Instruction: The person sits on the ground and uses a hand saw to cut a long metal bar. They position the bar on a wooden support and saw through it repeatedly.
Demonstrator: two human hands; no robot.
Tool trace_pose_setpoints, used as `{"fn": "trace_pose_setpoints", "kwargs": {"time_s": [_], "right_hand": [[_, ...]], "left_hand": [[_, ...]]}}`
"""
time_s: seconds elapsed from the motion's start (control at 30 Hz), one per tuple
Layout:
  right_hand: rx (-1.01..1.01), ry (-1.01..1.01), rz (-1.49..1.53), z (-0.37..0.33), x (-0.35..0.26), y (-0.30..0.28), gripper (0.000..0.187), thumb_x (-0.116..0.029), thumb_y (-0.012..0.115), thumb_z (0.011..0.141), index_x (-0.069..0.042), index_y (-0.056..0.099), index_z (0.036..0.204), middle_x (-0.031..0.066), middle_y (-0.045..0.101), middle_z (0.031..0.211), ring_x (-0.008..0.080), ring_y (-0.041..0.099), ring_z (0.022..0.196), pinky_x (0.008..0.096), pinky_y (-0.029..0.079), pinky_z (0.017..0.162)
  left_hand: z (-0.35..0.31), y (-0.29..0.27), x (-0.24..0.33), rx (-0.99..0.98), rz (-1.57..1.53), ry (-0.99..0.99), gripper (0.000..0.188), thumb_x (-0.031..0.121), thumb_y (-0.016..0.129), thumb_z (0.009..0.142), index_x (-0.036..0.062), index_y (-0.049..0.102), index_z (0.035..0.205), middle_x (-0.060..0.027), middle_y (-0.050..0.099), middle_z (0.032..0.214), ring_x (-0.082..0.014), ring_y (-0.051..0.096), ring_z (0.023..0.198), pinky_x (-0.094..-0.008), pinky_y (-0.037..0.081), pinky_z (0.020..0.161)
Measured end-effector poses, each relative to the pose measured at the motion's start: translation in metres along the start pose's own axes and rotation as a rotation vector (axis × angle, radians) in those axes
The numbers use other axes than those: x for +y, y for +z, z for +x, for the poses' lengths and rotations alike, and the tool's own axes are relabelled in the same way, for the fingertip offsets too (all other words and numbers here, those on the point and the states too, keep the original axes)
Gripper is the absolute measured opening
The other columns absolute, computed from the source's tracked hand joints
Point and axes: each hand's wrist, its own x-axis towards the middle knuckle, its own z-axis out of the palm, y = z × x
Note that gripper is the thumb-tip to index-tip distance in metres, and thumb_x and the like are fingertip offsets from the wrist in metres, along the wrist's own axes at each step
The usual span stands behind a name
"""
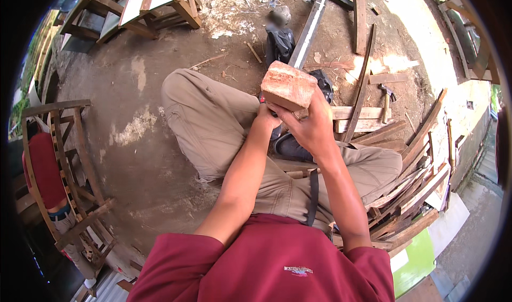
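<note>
A reddish brick is raised over my lap, with my right hand wrapped round its right side and lower edge. Close beside it, just below the brick's left end, my left hand is closed round something small; a bit of red shows there, but the brick and fingers hide the rest. Beyond the brick, a long dark metal bar with a bright top face runs away from me. Its near end is hidden behind the brick.
A claw hammer lies on short planks to the right. Piled wood strips crowd my right knee. Wooden furniture frames stand far left. Another person in a red shirt is behind a wooden frame at left.
</note>
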Motion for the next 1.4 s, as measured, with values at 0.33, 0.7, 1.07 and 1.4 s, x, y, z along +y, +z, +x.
{"fn": "trace_pose_setpoints", "kwargs": {"time_s": [0.33,0.7,1.07,1.4], "right_hand": [[0.08,0.088,0.13,0.009,0.014,-0.009,0.046,-0.012,0.085,0.076,-0.001,0.066,0.116,0.0148,0.068,0.107,0.0278,0.069,0.092,0.037,0.055,0.08],[0.058,0.117,0.247,0.014,0.017,-0.021,0.046,-0.011,0.085,0.076,0.0,0.066,0.117,0.0138,0.07,0.108,0.0237,0.071,0.098,0.0351,0.055,0.087],[0.255,0.165,0.324,0.016,-0.003,-0.053,0.042,-0.005,0.08,0.084,0.001,0.061,0.121,0.0093,0.069,0.113,0.0202,0.068,0.101,0.0343,0.057,0.089],[0.562,0.33,-0.237,-0.025,0.058,-0.203,0.041,-0.015,0.078,0.089,0.001,0.063,0.123,0.0091,0.068,0.113,0.0207,0.067,0.107,0.0351,0.055,0.093]], "left_hand": [[0.024,0.076,-0.015,1.324,0.133,-0.022,0.07,0.049,0.022,0.101,0.0049,0.028,0.155,-0.0213,0.039,0.149,-0.0438,0.046,0.136,-0.0627,0.033,0.115],[0.021,0.044,-0.009,1.324,0.263,0.006,0.058,0.046,0.038,0.104,0.0011,0.046,0.14,-0.0252,0.05,0.133,-0.0387,0.058,0.115,-0.0576,0.049,0.104],[0.026,0.045,-0.002,1.377,0.158,0.028,0.051,0.043,0.037,0.104,0.003,0.053,0.131,-0.0215,0.057,0.122,-0.0375,0.06,0.106,-0.0559,0.054,0.096],[0.021,0.047,-0.005,1.449,0.227,0.013,0.062,0.052,0.031,0.104,-0.0022,0.055,0.124,-0.022,0.06,0.11,-0.0351,0.063,0.098,-0.0545,0.058,0.088]]}}
